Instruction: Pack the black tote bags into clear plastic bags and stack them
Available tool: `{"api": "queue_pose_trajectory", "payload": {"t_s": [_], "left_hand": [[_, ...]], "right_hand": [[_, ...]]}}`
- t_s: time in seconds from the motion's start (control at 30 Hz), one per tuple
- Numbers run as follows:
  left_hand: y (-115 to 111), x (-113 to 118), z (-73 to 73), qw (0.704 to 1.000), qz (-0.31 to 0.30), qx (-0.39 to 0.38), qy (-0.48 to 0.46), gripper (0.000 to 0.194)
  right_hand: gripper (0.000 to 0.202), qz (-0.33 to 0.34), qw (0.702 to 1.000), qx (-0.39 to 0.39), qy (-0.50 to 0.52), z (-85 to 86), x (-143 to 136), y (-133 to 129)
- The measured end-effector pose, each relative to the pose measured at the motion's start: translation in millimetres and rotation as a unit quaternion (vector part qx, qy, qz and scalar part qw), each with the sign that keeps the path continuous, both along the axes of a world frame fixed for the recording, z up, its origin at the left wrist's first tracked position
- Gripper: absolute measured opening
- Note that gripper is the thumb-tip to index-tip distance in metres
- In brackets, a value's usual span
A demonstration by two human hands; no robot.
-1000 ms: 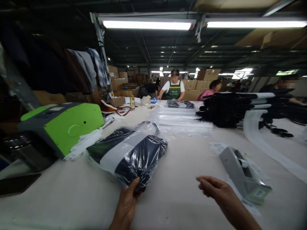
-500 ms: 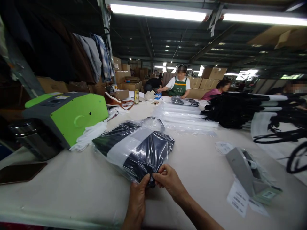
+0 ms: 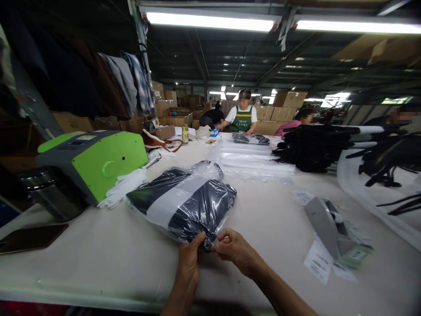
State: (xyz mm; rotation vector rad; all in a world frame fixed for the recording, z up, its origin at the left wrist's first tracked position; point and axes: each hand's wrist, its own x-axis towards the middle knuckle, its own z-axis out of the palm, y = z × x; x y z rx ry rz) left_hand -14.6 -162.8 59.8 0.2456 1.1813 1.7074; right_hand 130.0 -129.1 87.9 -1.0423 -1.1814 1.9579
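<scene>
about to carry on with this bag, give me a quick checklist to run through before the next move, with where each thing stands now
1. Left hand gripping the near corner of the plastic bag: ok, thumb on top.
2. Right hand at that same corner: ok, fingertips beside the left thumb.
3. Right fingertips firmly pinching the plastic: cannot tell, too small to see.
4. White gloves well away from the bag: not ok, they lie close by its left corner.
5. Grey dispenser clear of the right hand: ok, a gap between.
</scene>
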Motion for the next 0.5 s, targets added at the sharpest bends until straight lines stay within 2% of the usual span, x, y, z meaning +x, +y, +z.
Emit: {"api": "queue_pose_trajectory", "payload": {"t_s": [0.2,0.37,0.5], "left_hand": [[-1.9,0.4,7.9,0.999,-0.001,-0.011,-0.036,0.041],[-1.0,-0.5,5.3,0.999,-0.004,-0.007,-0.037,0.042],[-0.1,0.6,5.5,0.999,0.000,-0.019,-0.026,0.045]], "right_hand": [[0.041,0.020,0.999,0.031,-0.016,2.2,3.9,0.6],[0.034,0.002,0.990,0.085,-0.111,8.2,-0.3,4.4],[0.037,0.000,0.989,0.087,-0.116,9.5,2.4,6.8]]}}
